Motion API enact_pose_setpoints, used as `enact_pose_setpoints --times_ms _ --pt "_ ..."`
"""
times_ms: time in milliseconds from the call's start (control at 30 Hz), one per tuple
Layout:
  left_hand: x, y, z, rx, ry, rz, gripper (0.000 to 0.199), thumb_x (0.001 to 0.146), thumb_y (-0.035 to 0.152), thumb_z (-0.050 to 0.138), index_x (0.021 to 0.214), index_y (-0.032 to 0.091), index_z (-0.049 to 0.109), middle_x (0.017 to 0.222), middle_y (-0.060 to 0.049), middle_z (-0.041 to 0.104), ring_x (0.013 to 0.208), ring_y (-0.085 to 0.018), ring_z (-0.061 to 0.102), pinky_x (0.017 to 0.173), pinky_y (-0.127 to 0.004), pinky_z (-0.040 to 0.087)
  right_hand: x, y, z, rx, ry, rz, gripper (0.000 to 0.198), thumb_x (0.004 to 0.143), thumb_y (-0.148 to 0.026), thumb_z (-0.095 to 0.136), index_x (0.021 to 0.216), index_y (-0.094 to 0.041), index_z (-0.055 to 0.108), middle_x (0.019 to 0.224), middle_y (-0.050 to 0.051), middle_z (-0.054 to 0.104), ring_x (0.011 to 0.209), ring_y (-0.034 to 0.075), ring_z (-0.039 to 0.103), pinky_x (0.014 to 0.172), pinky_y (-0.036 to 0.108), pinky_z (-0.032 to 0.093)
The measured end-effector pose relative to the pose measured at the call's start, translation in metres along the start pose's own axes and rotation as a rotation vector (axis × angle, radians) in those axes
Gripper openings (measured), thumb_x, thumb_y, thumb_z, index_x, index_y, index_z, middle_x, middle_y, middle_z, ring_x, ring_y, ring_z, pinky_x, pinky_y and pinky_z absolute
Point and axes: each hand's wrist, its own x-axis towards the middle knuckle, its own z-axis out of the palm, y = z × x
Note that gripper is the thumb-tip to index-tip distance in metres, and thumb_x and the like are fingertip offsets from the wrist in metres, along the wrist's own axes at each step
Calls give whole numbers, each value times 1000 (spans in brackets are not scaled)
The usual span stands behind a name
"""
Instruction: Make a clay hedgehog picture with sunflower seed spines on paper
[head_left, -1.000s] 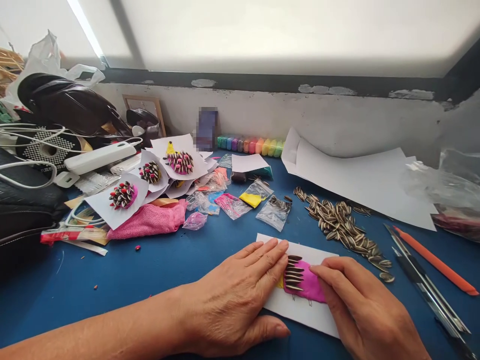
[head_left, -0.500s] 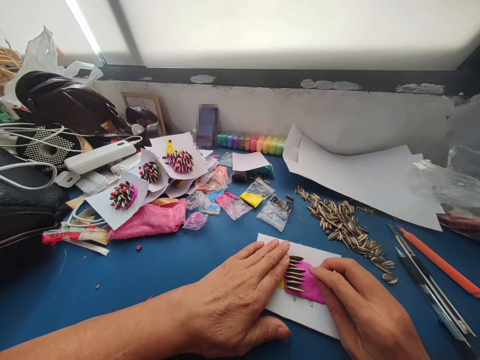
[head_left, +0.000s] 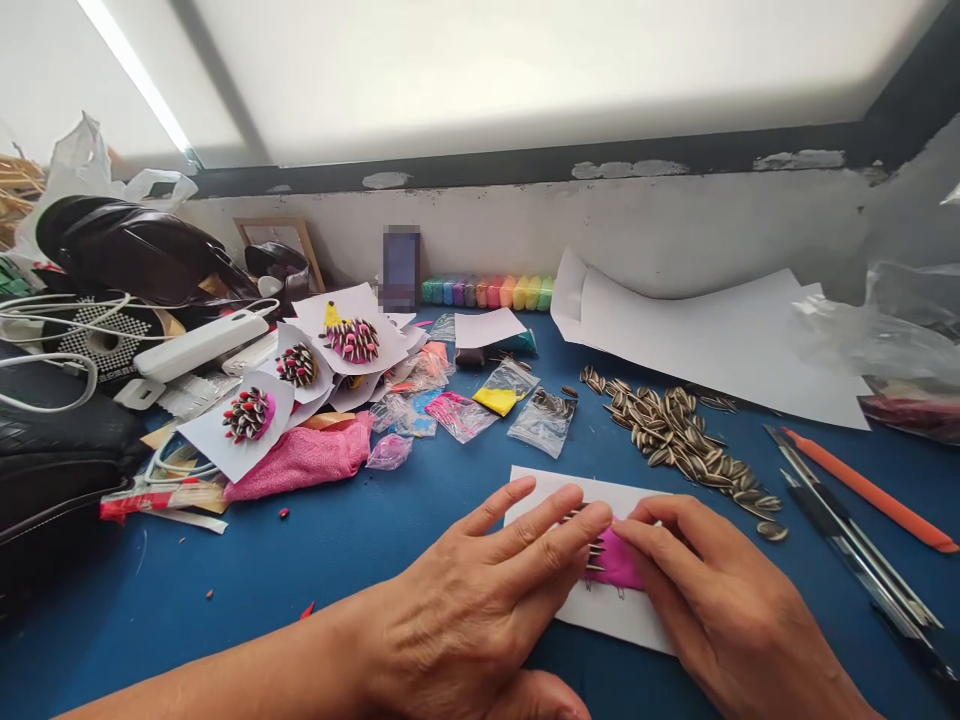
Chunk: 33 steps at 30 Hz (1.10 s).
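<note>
A white sheet of paper (head_left: pixel 525 482) lies before me with a flat patch of pink clay (head_left: pixel 621 562) on it. Dark sunflower seeds (head_left: pixel 595 553) stick out of the clay's left side in a row, partly covered by my fingers. My left hand (head_left: pixel 499 580) is open, its long fingers stretched over the seeds and the paper. At the clay's upper right edge, my right hand (head_left: pixel 712 590) is closed in a pinch. What its fingertips hold, if anything, is hidden. Small drawn legs show on the paper below the clay.
Loose sunflower seeds (head_left: pixel 675 435) lie behind my right hand. Pens (head_left: pixel 855 545) and an orange tool (head_left: pixel 870 488) are at the right. Clay bags (head_left: pixel 544 422), a pink cloth (head_left: pixel 304 462) and seed-covered clay figures (head_left: pixel 352 340) are farther left. Large white paper (head_left: pixel 697 335) leans at the back.
My left hand's fingers have lifted and spread, shifting right over the seeds and hiding more of them. My right hand stays pinched at the clay. The camera view has tilted slightly.
</note>
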Motion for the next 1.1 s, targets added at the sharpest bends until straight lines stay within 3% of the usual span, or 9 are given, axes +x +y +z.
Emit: enact_pose_setpoints --times_ms 200,400,500,633,733,900,1100 --pt "1 3 2 51 -58 -10 82 104 61 31 155 -3 22 166 -14 13 156 -27 3 126 -47 -6 -3 1 1 5 -11 -4 15 98 -16 50 101 -17 65 95 7 62 79 15 60 70 27 52" --pt "0 1 1 13 -48 -1 80 104 59 36 155 -2 21 165 -15 17 156 -26 3 126 -47 -3 -5 1 3 15 -31 15 14 98 -14 51 101 -18 64 94 6 62 80 14 60 71 27 52" --pt "0 -1 4 -31 -4 -34 74 104 56 38 153 2 28 165 -18 19 156 -28 5 127 -50 5 -5 1 2 29 -13 30 16 98 -14 51 104 -19 65 98 6 62 85 14 62 75 26 53" --pt "-1 -6 9 -133 55 -231 59 103 34 45 155 10 27 164 -19 24 154 -29 14 124 -53 22 0 11 -5 -26 7 57 17 98 -16 50 105 -18 65 102 7 61 91 16 63 77 26 53" --pt "-1 -10 13 -214 65 -296 65 99 25 50 157 14 23 162 -15 32 153 -27 21 125 -50 23 6 28 -12 -167 17 51 20 99 -20 49 106 -17 67 104 9 61 91 18 62 77 30 53" --pt "-1 -13 14 -338 30 -329 69 96 28 54 158 16 24 159 -15 37 151 -29 27 124 -49 27 12 55 -10 -364 -70 6 25 99 -22 47 106 -17 71 100 9 64 82 20 59 68 33 51" --pt "1 -14 8 -385 -4 -335 68 94 28 56 154 10 31 158 -17 38 151 -31 27 125 -49 25 21 63 -5 -421 -183 -26 23 92 -11 48 83 -17 69 85 8 64 73 22 56 63 36 45"
